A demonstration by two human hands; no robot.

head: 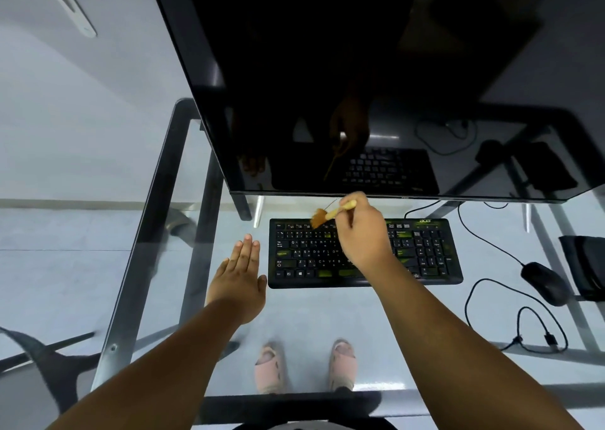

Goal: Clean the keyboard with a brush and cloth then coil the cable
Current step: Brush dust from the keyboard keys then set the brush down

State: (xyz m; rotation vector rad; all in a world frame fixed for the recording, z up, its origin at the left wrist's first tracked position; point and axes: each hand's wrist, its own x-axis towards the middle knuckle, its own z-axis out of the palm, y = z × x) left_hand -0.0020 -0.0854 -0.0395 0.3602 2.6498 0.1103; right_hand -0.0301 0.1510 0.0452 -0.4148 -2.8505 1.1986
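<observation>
Brushing stage — cloth wipe and cable coiling not yet done. Right hand (363,233) clamped on brush (327,215), bristles touching top key row of keyboard (425,275) on glass desk (294,315), just below monitor (360,69). Left hand (240,279) flat, fingers straight and together, beside keyboard's left edge, holding nothing. Sweep row by row with light strokes, flicking debris off the edge; brace keyboard if sliding. Legible: "acer" — upper right corner, plus QWERTY legends
</observation>
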